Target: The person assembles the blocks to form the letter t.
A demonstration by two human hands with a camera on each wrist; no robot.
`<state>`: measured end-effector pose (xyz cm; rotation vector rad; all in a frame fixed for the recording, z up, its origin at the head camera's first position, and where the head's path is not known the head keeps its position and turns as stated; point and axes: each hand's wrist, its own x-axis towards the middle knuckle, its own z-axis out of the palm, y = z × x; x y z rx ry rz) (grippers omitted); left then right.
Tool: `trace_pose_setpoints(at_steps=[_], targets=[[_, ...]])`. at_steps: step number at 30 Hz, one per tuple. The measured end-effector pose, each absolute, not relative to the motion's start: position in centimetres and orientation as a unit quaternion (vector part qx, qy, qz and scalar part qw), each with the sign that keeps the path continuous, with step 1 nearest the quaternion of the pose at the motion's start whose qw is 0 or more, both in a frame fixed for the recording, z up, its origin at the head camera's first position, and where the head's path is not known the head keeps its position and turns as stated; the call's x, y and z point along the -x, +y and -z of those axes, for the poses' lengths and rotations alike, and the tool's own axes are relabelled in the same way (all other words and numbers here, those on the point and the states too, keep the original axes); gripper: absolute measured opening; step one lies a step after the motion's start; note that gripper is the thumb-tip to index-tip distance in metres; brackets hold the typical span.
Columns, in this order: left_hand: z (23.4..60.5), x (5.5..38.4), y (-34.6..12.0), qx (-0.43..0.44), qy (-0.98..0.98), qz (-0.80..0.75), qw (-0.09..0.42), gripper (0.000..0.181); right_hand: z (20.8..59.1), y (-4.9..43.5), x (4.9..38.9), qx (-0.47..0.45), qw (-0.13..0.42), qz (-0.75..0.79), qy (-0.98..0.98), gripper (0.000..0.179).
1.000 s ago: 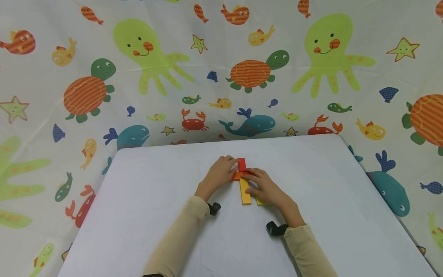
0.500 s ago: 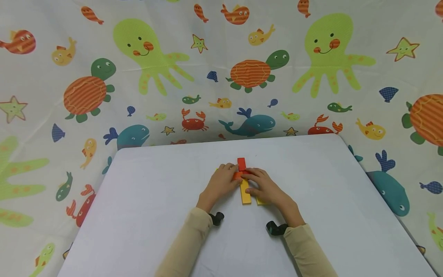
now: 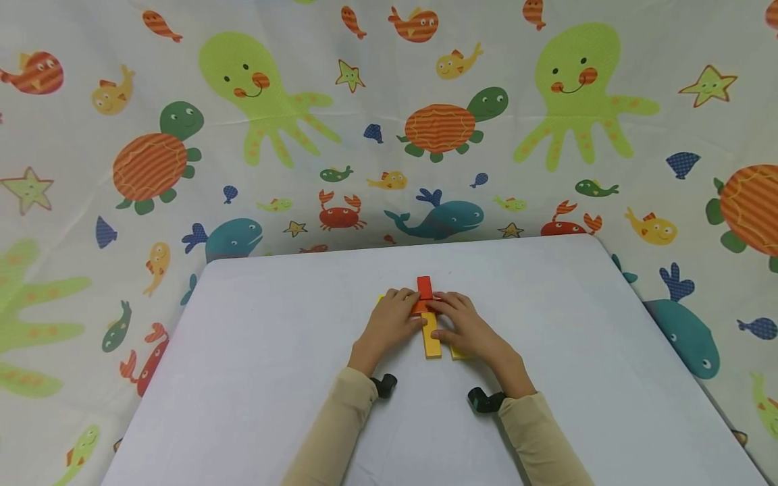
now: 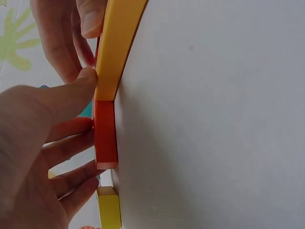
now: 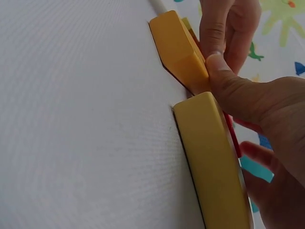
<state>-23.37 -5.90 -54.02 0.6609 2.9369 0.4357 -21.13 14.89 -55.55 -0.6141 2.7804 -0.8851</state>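
Observation:
In the head view, my left hand (image 3: 389, 322) bends over an orange block (image 3: 419, 308), thumb in front and fingers behind. In the left wrist view its thumb also touches the corner of a long yellow block (image 4: 114, 52). My right hand (image 3: 468, 325) spans a mostly hidden dark red block (image 5: 232, 136), fingers behind it, thumb against the side of the long yellow block (image 3: 431, 336). Farther back, a bright red block (image 3: 424, 287) lies in line with the yellow one. A paler yellow block (image 5: 214, 162) lies under the right hand.
Another yellow block (image 4: 110, 210) sits on the white table (image 3: 273, 337) beyond my left fingers. A curtain (image 3: 365, 155) printed with sea animals hangs behind the table. Each wrist carries a small black camera (image 3: 484, 401).
My left hand has shifted slightly right and toward me, its thumb now at the long yellow block. The orange block has moved a little right. My right hand has barely moved.

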Motion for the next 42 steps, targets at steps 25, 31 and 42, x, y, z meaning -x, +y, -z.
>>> trace_pose_setpoints(at_steps=[25,31,42], targets=[[54.67,23.20,-6.10,-0.210,0.966,-0.145,0.034,0.065,55.59,15.08,21.40,0.189,0.098,0.289,0.933,0.083],[54.57,23.15,-6.16,-0.207,0.963,-0.167,0.034,0.065,55.35,15.06,21.38,0.189,0.099,0.291,0.932,0.082],[54.94,23.27,-6.18,-0.206,0.961,-0.181,0.036,0.066,55.38,15.00,21.29,0.183,0.100,0.289,0.934,0.082]])
